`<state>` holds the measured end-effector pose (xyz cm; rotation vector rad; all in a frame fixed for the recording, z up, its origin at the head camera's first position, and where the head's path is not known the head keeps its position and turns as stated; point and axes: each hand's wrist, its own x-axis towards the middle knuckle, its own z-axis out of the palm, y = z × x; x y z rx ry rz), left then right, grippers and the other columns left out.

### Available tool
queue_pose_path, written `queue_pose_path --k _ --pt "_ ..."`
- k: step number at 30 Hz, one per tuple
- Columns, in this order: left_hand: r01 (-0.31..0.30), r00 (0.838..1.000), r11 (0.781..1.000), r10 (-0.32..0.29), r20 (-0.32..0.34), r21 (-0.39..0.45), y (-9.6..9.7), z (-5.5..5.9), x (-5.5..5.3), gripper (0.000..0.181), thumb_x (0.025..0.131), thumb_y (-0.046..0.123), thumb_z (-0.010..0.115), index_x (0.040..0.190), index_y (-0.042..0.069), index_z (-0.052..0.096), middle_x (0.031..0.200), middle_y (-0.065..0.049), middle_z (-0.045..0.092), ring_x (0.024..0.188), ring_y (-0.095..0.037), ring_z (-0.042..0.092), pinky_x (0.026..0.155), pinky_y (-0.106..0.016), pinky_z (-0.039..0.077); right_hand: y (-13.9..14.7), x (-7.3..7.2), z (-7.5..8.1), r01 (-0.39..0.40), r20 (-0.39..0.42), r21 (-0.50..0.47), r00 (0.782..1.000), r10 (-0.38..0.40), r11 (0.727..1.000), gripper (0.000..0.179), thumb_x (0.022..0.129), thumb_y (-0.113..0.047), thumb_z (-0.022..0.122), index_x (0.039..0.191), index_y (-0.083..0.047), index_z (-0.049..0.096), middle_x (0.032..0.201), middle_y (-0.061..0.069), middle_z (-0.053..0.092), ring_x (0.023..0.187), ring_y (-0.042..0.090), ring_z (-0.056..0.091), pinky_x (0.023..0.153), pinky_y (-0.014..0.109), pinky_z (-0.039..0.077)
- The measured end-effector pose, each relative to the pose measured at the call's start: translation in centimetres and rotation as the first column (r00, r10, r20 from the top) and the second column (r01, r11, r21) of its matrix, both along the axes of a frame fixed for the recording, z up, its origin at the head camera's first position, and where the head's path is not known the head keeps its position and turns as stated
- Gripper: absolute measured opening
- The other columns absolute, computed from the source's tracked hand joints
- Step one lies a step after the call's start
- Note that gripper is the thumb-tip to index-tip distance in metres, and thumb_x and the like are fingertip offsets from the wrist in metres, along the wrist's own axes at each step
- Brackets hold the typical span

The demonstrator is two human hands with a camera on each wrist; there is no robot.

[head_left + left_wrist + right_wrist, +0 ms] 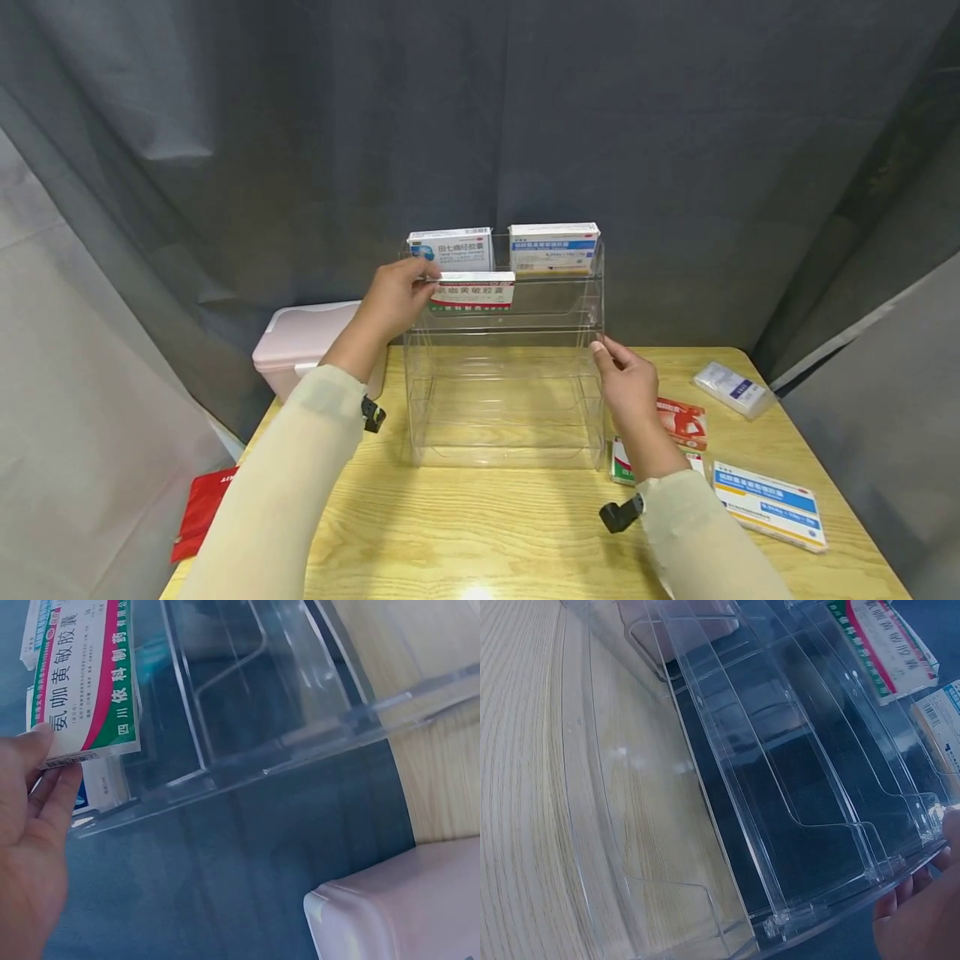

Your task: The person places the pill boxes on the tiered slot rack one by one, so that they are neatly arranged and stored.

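A clear acrylic display rack [506,456] with several tiers stands on the table. My left hand [397,298] pinches the left end of a white, red and green medicine box [474,295], thumb in front and fingers behind in the left wrist view. That box is upright at the rack's upper tiers, in front of a white and blue medicine box [457,248] on the top tier. Another blue-banded box [553,250] stands at top right. My right hand [628,385] grips the rack's right side edge, with the thumb on the near side.
A pale pink lidded case [307,333] sits left behind the rack. Right of it lie a red box [682,423], a green and white box [621,462] partly hidden by my arm, a blue and white box [772,504] and a clear plastic packet [731,388]. A red pouch [201,510] overlaps the left edge.
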<state>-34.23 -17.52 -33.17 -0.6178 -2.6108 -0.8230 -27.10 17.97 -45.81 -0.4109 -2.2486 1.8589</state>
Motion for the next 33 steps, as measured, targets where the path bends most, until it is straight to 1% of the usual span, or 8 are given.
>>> queue_pose_path --k 4,5,12,15,19,24,28,33 --pt "0.003 1.0 0.997 -0.002 0.017 -0.072 -0.2 -0.3 -0.2 0.014 0.108 0.01 0.069 0.121 0.007 0.073 0.127 -0.013 0.076 0.112 -0.03 0.074 0.097 -0.044 0.065 0.0 0.0 -0.1 0.005 -0.011 0.003 1.0 -0.004 1.0 0.052 0.109 -0.045 0.066 0.153 -0.019 0.065 0.159 0.008 0.062 0.141 0.023 0.059 0.102 0.022 0.052" --pt "0.002 1.0 0.996 0.0 0.02 -0.089 -0.3 -0.3 -0.2 0.014 0.108 0.009 0.068 0.121 0.007 0.073 0.126 -0.013 0.075 0.111 -0.03 0.074 0.097 -0.044 0.064 -0.1 0.0 -0.1 0.005 -0.012 0.004 1.0 -0.005 1.0 0.051 0.109 -0.045 0.066 0.153 -0.019 0.065 0.159 0.008 0.062 0.141 0.023 0.059 0.103 0.023 0.052" --pt "-0.03 1.0 0.979 0.031 -0.001 -0.204 -0.3 0.0 0.3 0.01 0.109 0.007 0.064 0.117 0.005 0.07 0.12 -0.014 0.073 0.118 -0.035 0.072 0.103 -0.049 0.06 -0.3 0.0 0.0 0.003 -0.014 -0.008 1.0 -0.003 1.0 0.051 0.109 -0.046 0.065 0.153 -0.019 0.065 0.161 0.007 0.06 0.144 0.023 0.057 0.118 0.039 0.051" --pt "-0.047 0.999 0.967 0.047 -0.005 -0.249 -0.1 0.1 0.5 0.011 0.109 0.005 0.061 0.115 0.003 0.069 0.116 -0.016 0.073 0.114 -0.035 0.072 0.101 -0.05 0.061 -0.3 0.1 0.0 0.003 -0.015 -0.011 1.0 -0.003 1.0 0.052 0.109 -0.047 0.066 0.153 -0.02 0.065 0.161 0.007 0.06 0.145 0.025 0.056 0.119 0.043 0.051" --pt "-0.053 0.999 0.961 0.053 -0.006 -0.272 0.2 0.0 0.5 0.013 0.109 0.004 0.058 0.114 0.002 0.069 0.112 -0.017 0.073 0.109 -0.035 0.072 0.098 -0.049 0.061 -0.3 0.2 -0.2 0.018 -0.011 -0.012 1.0 -0.018 1.0 0.052 0.109 -0.047 0.066 0.153 -0.02 0.066 0.16 0.007 0.06 0.143 0.024 0.056 0.116 0.041 0.051" --pt "-0.075 0.997 0.955 0.079 0.002 -0.288 0.4 -0.2 0.6 0.011 0.109 0.004 0.059 0.113 0.002 0.07 0.112 -0.016 0.073 0.109 -0.035 0.072 0.098 -0.049 0.061 -0.3 0.0 -0.5 0.019 -0.005 -0.002 1.0 -0.019 1.0 0.052 0.109 -0.048 0.066 0.152 -0.02 0.066 0.159 0.006 0.062 0.142 0.023 0.057 0.114 0.038 0.052" --pt "-0.095 0.995 0.949 0.099 -0.004 -0.301 0.4 -0.3 0.9 0.014 0.109 0.006 0.062 0.118 0.001 0.071 0.12 -0.016 0.073 0.115 -0.037 0.071 0.103 -0.05 0.061 -0.2 0.0 -0.5 0.011 -0.01 -0.004 1.0 -0.011 1.0 0.053 0.108 -0.05 0.066 0.153 -0.02 0.065 0.16 0.006 0.061 0.143 0.023 0.056 0.117 0.041 0.051" --pt "-0.108 0.994 0.927 0.089 -0.068 -0.359 0.3 -0.3 1.7 0.026 0.111 0.011 0.062 0.131 -0.003 0.071 0.145 -0.02 0.067 0.137 -0.039 0.064 0.122 -0.049 0.052 -0.2 -0.1 -0.5 0.012 -0.011 -0.003 1.0 -0.012 1.0 0.055 0.108 -0.05 0.065 0.154 -0.02 0.064 0.161 0.005 0.06 0.146 0.024 0.055 0.118 0.042 0.051"
